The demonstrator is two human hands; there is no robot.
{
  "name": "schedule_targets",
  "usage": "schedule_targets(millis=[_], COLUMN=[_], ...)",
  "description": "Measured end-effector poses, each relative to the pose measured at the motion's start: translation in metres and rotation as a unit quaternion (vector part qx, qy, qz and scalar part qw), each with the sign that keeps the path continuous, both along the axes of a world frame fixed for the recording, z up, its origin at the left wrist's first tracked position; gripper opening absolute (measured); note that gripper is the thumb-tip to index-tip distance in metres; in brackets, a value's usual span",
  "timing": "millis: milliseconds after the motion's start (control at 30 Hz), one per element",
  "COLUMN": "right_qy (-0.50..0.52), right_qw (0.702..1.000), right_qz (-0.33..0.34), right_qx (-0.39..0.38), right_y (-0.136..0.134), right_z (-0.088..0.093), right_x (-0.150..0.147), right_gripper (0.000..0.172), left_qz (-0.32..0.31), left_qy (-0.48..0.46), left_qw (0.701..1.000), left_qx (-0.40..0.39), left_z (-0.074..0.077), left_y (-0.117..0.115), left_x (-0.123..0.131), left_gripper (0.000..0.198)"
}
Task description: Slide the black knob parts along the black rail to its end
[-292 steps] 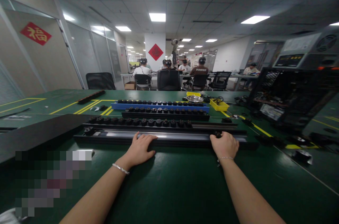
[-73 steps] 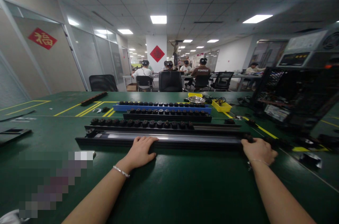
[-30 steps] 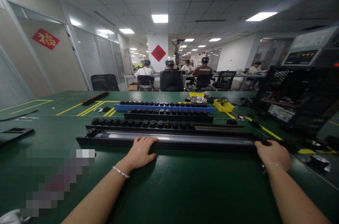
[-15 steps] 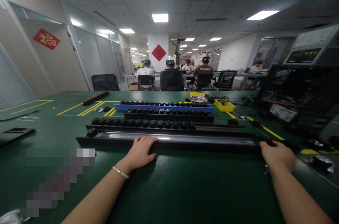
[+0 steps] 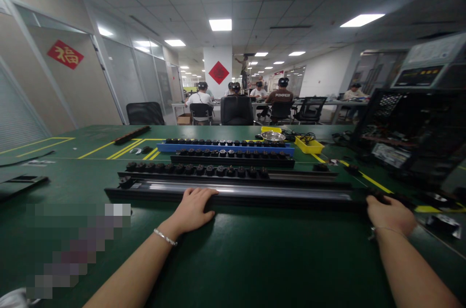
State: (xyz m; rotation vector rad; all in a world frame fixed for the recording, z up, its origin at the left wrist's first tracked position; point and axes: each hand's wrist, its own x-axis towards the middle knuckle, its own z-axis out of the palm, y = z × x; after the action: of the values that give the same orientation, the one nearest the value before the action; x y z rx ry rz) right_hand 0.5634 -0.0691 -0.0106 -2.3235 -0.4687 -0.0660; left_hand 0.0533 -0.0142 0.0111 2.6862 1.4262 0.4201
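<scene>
Pressure from my flat, released left hand (image 5: pixel 192 208) is pinning the long black rail with silver channel (image 5: pixel 255 191) to the green tabletop (image 5: pixel 255 259), while my right hand (image 5: pixel 389 213) is clenching a small black slider (image 5: pixel 375 196) at the rail's right end, pulling straight along it.

Signs and lettering legible in the room

"PUMPKIN" in white across the back of a brown shirt (image 5: pixel 280 96) at the far table; gold "福" on the red sign (image 5: pixel 65 54) on the left wall; red diamond (image 5: pixel 218 72) on the pillar and yellow-lit display (image 5: pixel 418 76) at right too blurred to read.
</scene>
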Motion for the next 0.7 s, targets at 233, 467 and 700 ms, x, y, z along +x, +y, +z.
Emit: schedule_targets(millis=[233,467,700], right_qy=[0.082,0.069,0.053], right_qw=[0.995,0.994,0.993], right_qz=[-0.054,-0.055,-0.036], right_qx=[0.012,-0.061,-0.099], right_y=[-0.008,-0.012,-0.011], right_z=[-0.013,-0.029,-0.014], right_x=[0.037,0.058,0.037], right_gripper=[0.066,0.071,0.071], left_qz=[-0.004,-0.015,0.118], left_qy=[-0.004,-0.018,-0.112], left_qw=[1.000,1.000,0.976], left_qx=[0.006,0.014,0.142], left_z=[-0.001,-0.005,0.006], left_y=[0.001,0.003,0.025], left_x=[-0.001,-0.004,-0.038], left_gripper=[0.053,0.043,0.028])
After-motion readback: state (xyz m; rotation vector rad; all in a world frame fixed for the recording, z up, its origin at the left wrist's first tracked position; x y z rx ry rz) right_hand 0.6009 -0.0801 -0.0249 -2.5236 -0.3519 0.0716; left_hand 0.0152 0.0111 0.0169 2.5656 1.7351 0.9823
